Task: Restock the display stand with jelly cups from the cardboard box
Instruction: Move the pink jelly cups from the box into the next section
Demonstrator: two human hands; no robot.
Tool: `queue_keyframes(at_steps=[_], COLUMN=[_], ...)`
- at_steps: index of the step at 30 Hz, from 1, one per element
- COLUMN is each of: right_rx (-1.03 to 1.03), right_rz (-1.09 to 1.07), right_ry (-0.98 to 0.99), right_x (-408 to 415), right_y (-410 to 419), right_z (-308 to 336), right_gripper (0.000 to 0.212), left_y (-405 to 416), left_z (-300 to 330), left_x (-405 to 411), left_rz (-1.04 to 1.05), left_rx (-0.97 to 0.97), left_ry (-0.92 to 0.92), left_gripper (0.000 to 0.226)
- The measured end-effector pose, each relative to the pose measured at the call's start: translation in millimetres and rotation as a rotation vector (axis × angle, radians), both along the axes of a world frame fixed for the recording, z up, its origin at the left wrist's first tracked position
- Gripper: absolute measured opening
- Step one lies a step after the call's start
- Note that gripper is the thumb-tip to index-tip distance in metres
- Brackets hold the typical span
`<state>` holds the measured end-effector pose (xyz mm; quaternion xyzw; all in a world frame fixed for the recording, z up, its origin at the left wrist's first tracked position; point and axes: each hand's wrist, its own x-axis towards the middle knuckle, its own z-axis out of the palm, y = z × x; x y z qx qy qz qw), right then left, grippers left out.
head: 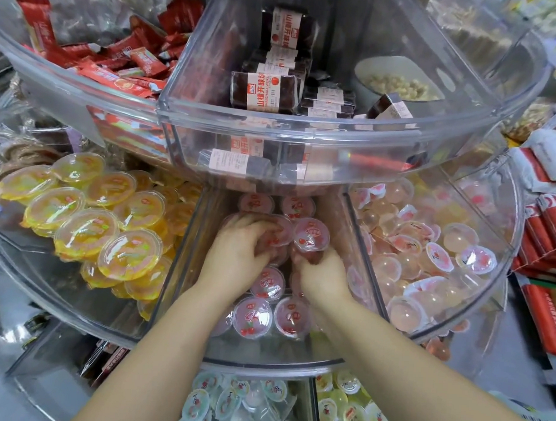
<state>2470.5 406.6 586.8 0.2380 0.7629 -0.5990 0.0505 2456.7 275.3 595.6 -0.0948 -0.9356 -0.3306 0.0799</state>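
- A head-worn camera looks down into a round, tiered display stand (293,364) of clear plastic, split into wedge-shaped compartments.
- Both bare forearms reach forward from the bottom of the view into the middle wedge of the centre tier, which holds red jelly cups (252,317) standing lids-up in rough rows.
- The left hand (238,247) lies palm-down over a cup in the middle of the wedge, fingers curled round its rim, gripping it.
- The right hand (323,273) sits just beside the left, slightly nearer the person, fingers curled under a raised red cup (311,235) and holding it from below.
- That raised cup sits upright, lid facing up, directly ahead of the right hand's fingers and touching the cup under the left hand.
- Open space in the wedge appears to lie near the back rows, so the next placement likely means pushing the cups forward and down; this is a judgement.
- The left wedge holds yellow jelly cups (86,231); the right wedge holds pale pink cups (430,249).
- The tier above holds dark wrapped snack bars (264,90).
- The cardboard box is out of view.
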Motion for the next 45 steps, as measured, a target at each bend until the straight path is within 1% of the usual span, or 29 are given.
queue_keyframes(at_steps=[2,4,7,8,10,12,14,16,18,19,22,24,26,29,32,35,37,39,41,43,45], right_rx=[-0.115,-0.231,-0.492,-0.522,-0.459,-0.413,-0.388,-0.382,-0.39,-0.359,-0.178,-0.035,0.146,0.406,0.575,0.685,0.743,0.872,1.083,1.279,1.374], right_rz=[0.024,0.03,-0.003,0.025,0.195,0.412,0.636,0.859,1.077,1.191,1.495,1.639,1.748,1.797,1.791,1.898,1.995,2.109,2.217,2.298,2.353], right_ry=[-0.029,-0.075,-0.078,-0.074,-0.045,0.025,0.113,0.165,0.142,0.112,0.003,-0.132,-0.257,-0.352,-0.395,-0.371,-0.338,-0.279,-0.25,-0.267,-0.328], right_x=[11,24,42,48,61,77,97,123,153,170,221,251,274,294,307,319,327,334,336,337,338], right_y=[9,18,24,24,20,10,-5,-25,-45,-55,-83,-97,-104,-110,-124,-150,-168,-179,-185,-186,-183], right_z=[6,14,30,37,50,61,65,60,39,24,-42,-103,-173,-283,-387,-488,-553,-612,-663,-702,-729], right_gripper=[0.016,0.015,0.022,0.024,0.02,0.016,0.016,0.02,0.027,0.028,0.023,0.016,0.016,0.018,0.017,0.016,0.024,0.032,0.043,0.054,0.064], left_y=[-2,-4,-9,-12,-18,-25,-32,-39,-46,-48,-46,-41,-36,-33,-34,-37,-38,-40,-43,-48,-49], left_z=[4,13,30,35,40,41,35,17,-15,-36,-104,-153,-202,-284,-380,-484,-552,-615,-670,-716,-754], left_x=[4,11,34,46,79,121,167,218,275,305,388,432,465,499,523,535,535,529,518,503,487], left_rz=[-0.003,0.018,0.024,0.033,0.1,0.238,0.421,0.64,0.874,0.986,1.256,1.393,1.494,1.598,1.693,1.677,1.626,1.558,1.478,1.4,1.312], left_rx=[0.055,0.14,0.237,0.307,0.497,0.663,0.734,0.772,0.791,0.808,0.854,0.89,0.896,0.938,1.017,1.037,1.046,1.032,0.983,0.949,0.885], left_ry=[-0.018,-0.017,0.003,-0.011,-0.046,-0.018,0.042,0.068,0.066,0.055,-0.033,-0.124,-0.211,-0.335,-0.469,-0.637,-0.723,-0.814,-0.929,-1.016,-1.076], left_gripper=[0.038,0.038,0.031,0.028,0.026,0.023,0.02,0.022,0.027,0.027,0.031,0.032,0.033,0.028,0.018,0.017,0.016,0.017,0.024,0.035,0.047])
